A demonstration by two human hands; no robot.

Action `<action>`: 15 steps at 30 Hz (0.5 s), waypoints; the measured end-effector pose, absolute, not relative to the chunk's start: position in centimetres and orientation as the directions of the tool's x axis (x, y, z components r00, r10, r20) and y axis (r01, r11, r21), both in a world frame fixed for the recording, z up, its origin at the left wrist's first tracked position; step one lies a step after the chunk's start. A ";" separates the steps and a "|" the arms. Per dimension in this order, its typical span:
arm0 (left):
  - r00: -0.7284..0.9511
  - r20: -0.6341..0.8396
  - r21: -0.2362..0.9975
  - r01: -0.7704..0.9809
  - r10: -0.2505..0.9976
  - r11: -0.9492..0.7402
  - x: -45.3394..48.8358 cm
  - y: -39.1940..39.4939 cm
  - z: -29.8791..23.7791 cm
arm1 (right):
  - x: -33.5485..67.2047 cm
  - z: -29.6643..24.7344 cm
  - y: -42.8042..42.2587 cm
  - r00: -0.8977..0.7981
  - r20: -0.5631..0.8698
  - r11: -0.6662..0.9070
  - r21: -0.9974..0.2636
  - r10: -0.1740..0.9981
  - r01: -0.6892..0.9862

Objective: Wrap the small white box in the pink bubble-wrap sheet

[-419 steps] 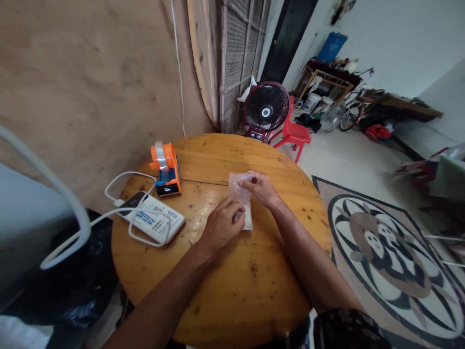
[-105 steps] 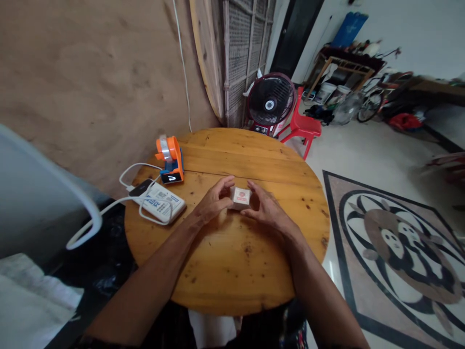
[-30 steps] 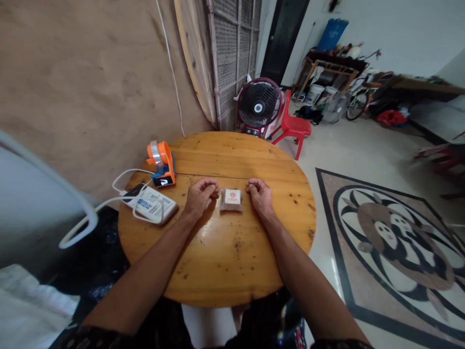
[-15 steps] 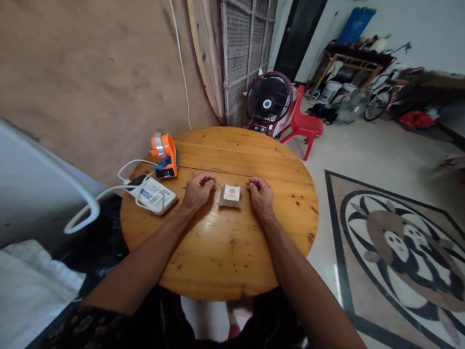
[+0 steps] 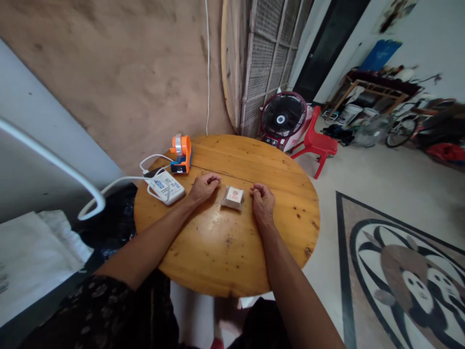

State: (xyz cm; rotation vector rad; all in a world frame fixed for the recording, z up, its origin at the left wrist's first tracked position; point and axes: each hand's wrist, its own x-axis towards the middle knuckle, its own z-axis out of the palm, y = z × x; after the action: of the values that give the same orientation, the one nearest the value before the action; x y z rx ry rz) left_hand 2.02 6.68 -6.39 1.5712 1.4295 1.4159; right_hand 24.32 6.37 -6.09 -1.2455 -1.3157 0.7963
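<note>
Between my two hands, a small pale packet point(image 5: 234, 195) with red print, in a clear wrapper, lies flat on the round wooden table point(image 5: 218, 271). My left hand point(image 5: 205, 188) rests on the table just left of it, fingers curled in and nothing seen in them. On the other side, my right hand point(image 5: 263, 199) rests with its fingers bent closed, also with nothing visible inside. Neither hand touches the packet.
A white power bank-like box point(image 5: 167, 188) with cables and an orange tape dispenser point(image 5: 186, 154) stand at the table's left. Beyond the far edge are a fan point(image 5: 285, 116) and a red chair point(image 5: 317, 140). A white curved tube point(image 5: 54, 160) crosses the left foreground.
The view has swung, so the table and room appear shifted and tilted. Both hands and the packet keep nearly the same places on the table.
</note>
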 end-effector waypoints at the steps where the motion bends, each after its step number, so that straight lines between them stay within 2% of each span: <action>1: -0.135 0.313 0.911 0.323 0.940 -0.257 2.0 6.7 -6.4 | 24.4 -6.2 6.4 0.153 0.259 0.223 -0.950 0.954 0.220; 15: -0.131 0.283 0.927 0.293 0.950 -0.235 2.2 6.5 -6.0 | 24.2 -6.0 6.4 0.146 0.261 0.231 -0.954 0.954 0.191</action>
State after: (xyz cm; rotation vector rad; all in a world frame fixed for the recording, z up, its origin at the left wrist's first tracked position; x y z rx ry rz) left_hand 2.18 6.47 -5.98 1.5349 1.4121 1.3968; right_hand 24.23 6.37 -5.98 -1.2184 -1.3127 0.8133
